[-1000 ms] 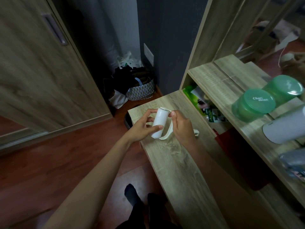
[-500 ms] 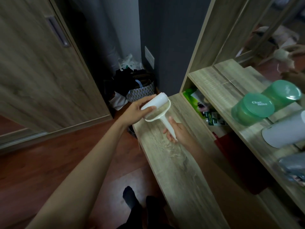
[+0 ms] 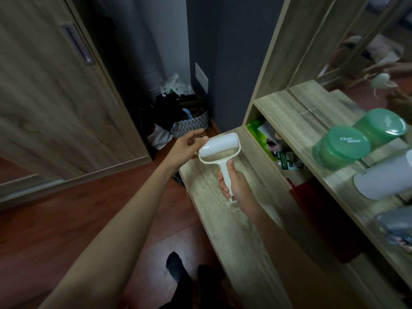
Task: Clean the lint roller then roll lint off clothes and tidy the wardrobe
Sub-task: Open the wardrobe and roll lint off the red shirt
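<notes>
A white lint roller (image 3: 219,145) hangs in the air above the long wooden bench (image 3: 236,230), with its roll lying crosswise and its handle pointing back toward me. My right hand (image 3: 235,186) grips the handle from below. My left hand (image 3: 188,146) is at the roll's left end, where its loosely extended fingers touch the roll without wrapping round it. The wardrobe door (image 3: 51,103) stands on the left and its dark opening is beside it.
A patterned basket (image 3: 191,126) stuffed with dark clothes and bags sits on the floor by the grey wall. On the right, a shelf unit (image 3: 296,121) holds two green tubs (image 3: 341,148), a white container (image 3: 385,177) and packets in a lower cubby. My feet are on the red-brown floor.
The roller has swung from upright between both hands to roll-forward. My right hand slid down onto the handle. My left hand loosened from around the roll to its left end.
</notes>
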